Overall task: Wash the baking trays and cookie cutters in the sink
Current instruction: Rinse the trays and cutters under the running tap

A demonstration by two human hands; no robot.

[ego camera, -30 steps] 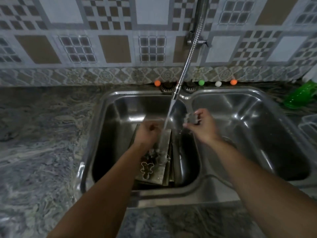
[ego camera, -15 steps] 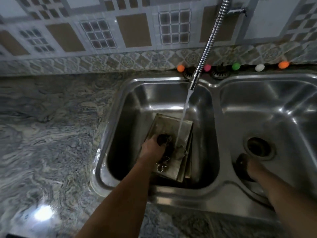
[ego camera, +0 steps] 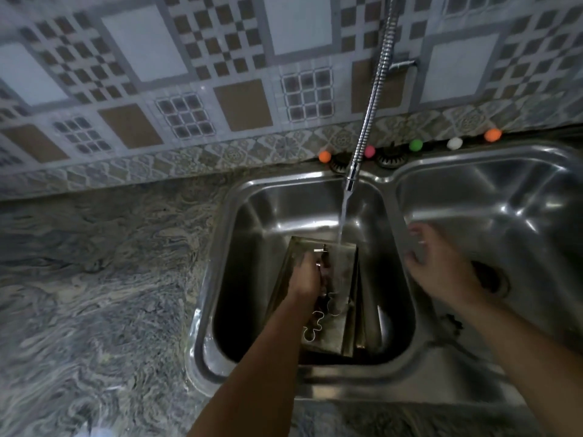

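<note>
The baking trays [ego camera: 318,313] stand stacked and tilted in the left basin of the sink [ego camera: 262,216], leaning toward its right wall. A wavy-edged cookie cutter [ego camera: 313,328] lies on the top tray near its lower end, and a second cutter outline [ego camera: 335,305] shows just above it, partly under the water. My left hand [ego camera: 307,274] is down on the top tray, fingers curled around a small metal piece [ego camera: 322,251] right beside the stream; I cannot tell exactly what that piece is. The water [ego camera: 342,222] falls from the flexible hose tap [ego camera: 372,99] onto the upper part of the tray. My right hand [ego camera: 441,266] hangs over the divider between the two basins, fingers spread wide and holding nothing. Behind it, in the right basin, the drain [ego camera: 492,277] is partly hidden. Small coloured balls [ego camera: 415,145] line the sink's back edge. The marbled bench [ego camera: 94,279] stretches away left of the sink.
</note>
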